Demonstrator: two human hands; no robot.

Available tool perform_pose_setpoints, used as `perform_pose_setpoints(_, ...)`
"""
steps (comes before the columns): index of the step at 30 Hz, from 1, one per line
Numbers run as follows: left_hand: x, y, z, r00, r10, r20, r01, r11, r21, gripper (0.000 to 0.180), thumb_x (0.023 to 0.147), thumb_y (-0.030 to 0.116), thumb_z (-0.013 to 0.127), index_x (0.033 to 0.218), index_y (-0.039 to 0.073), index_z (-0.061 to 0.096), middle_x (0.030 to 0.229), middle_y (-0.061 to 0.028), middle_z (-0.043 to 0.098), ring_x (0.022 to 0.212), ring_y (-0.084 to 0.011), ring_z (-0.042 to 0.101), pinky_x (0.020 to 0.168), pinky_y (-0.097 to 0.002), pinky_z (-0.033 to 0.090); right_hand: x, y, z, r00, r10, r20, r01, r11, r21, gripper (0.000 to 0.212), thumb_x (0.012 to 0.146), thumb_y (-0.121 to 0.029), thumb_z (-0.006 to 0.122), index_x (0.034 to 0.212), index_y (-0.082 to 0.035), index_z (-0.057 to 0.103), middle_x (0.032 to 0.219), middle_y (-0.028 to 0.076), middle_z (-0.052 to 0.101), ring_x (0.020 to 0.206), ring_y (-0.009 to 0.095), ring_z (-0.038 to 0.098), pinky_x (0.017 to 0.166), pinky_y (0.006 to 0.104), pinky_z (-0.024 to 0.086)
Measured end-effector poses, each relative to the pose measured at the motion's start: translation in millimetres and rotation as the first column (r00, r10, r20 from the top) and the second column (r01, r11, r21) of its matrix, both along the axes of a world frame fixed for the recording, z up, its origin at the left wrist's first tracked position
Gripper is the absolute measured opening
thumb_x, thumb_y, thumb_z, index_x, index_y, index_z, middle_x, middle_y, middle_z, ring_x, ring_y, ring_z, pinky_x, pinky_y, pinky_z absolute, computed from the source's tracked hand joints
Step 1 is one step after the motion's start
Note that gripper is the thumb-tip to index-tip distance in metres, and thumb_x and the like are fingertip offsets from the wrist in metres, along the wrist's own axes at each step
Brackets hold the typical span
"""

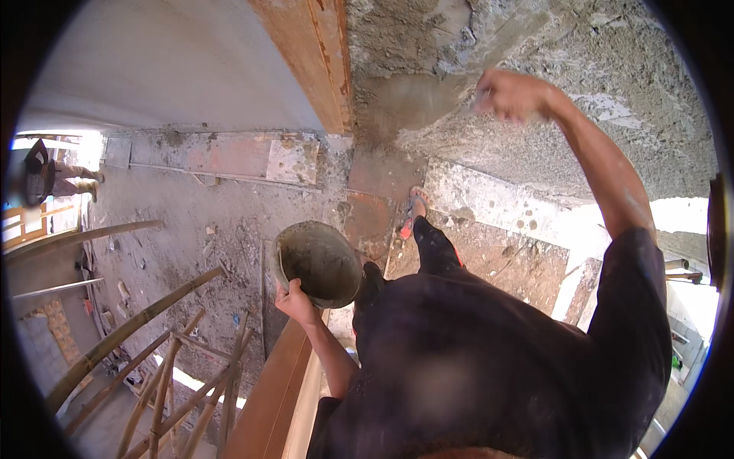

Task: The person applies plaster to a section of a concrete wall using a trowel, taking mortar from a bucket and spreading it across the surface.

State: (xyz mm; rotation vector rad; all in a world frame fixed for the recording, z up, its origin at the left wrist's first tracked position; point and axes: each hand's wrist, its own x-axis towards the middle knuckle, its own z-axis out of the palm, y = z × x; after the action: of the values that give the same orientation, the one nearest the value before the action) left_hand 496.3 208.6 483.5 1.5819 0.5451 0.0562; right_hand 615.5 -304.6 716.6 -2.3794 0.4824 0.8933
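Taking the brown wooden post (330, 76) as our landmark, we judge the step in hand to be working wet mix onto the rough cement wall (612, 145) to the post's right. The left hand (298, 303) is clamped on the rim of the basin (280, 258), which sits toward the body from the post and slightly left; we do best to keep it level, so that the grey mix (325, 268) inside does not spill. The right hand (511, 96) is raised right of the post, near the smoother damp patch (409, 99); we would keep its strokes even and firm, blending the patch into the coarse part without smearing the post. Motion blurs that hand: its fingers look curled, but whether they grip a tool we cannot tell. The depth of mix is hard to read, the basin's underside is hidden, and another person (76, 173), far left of the post, is too dark to make out well.
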Motion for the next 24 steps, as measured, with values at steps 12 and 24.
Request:
perform_pose_setpoints(12, 5, -33, -43, 0.998, -0.023, -0.057, 0.019, 0.997, -0.079, 0.038, 0.073, -0.003, 0.059, 0.109, -0.012, 0.066, 0.096, -0.0065, 0.068, 0.080, -0.0151, 0.059, 0.082, -0.0300, 0.049, -108, 6, -83, 0.784, 0.044, 0.620, 0.080, 0.982, -0.171, 0.039, 0.098, -0.036, 0.059, 0.108, 0.002, 0.061, 0.085, 0.026, 0.067, 0.083, 0.046, 0.065, 0.076, 0.0514, 0.052)
perform_pose_setpoints(24, 18, -72, 23, 0.996, -0.062, 0.064, 0.064, 0.997, -0.042, 0.032, 0.075, -0.005, 0.057, 0.105, -0.011, 0.068, 0.096, -0.0064, 0.069, 0.082, -0.0155, 0.061, 0.087, -0.0279, 0.047, -118, -52, -187, 0.861, -0.081, 0.501, 0.304, 0.873, -0.382, 0.033, 0.099, -0.034, 0.054, 0.110, -0.002, 0.053, 0.085, 0.028, 0.068, 0.081, 0.049, 0.066, 0.073, 0.0568, 0.052)
